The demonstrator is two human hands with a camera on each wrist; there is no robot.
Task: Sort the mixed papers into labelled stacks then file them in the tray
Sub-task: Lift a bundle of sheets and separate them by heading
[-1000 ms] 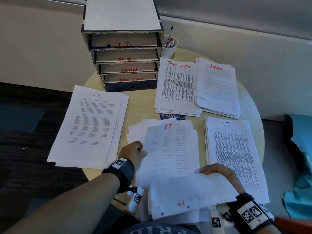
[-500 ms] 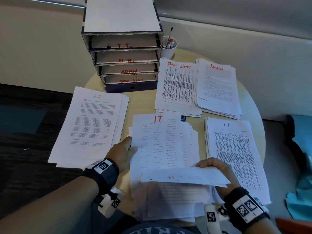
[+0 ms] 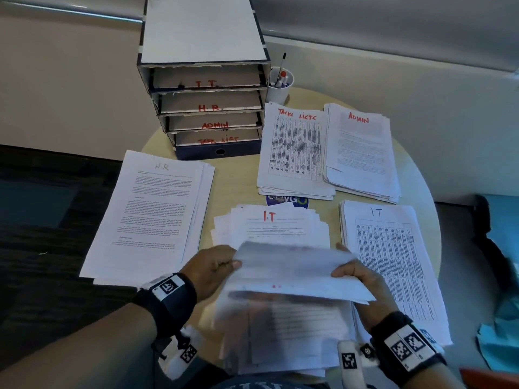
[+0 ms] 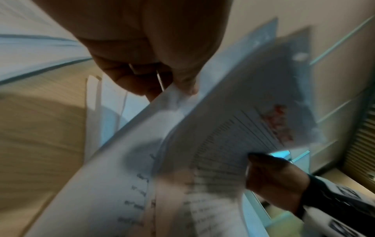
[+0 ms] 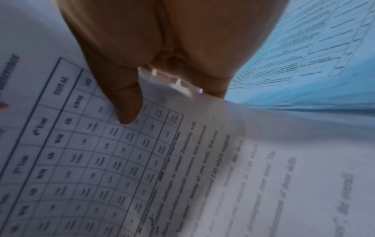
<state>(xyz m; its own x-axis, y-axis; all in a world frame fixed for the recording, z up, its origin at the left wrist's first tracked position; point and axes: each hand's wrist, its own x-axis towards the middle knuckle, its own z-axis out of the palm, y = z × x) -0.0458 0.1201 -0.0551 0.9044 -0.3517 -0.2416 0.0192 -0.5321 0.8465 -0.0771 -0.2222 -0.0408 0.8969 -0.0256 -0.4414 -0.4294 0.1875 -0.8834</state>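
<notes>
On the surface: round pale wooden surface carries sorted paper stacks.
Tray: tall dark-blue four-shelf filing tray at the rear, labelled in red.
Mixed pile: white fanned papers lie front centre.
Held sheets: blurred white sheets, lifted above that pile.
Left hand: fingers pinch the sheets' left edge.
Right hand: fingers grasp the right edge.

A round, pale wood table stands against a cream wall with a grey panel above it. The floor to the left is dark carpet. A teal chair sits to the right. The light is dim and cool.
</notes>
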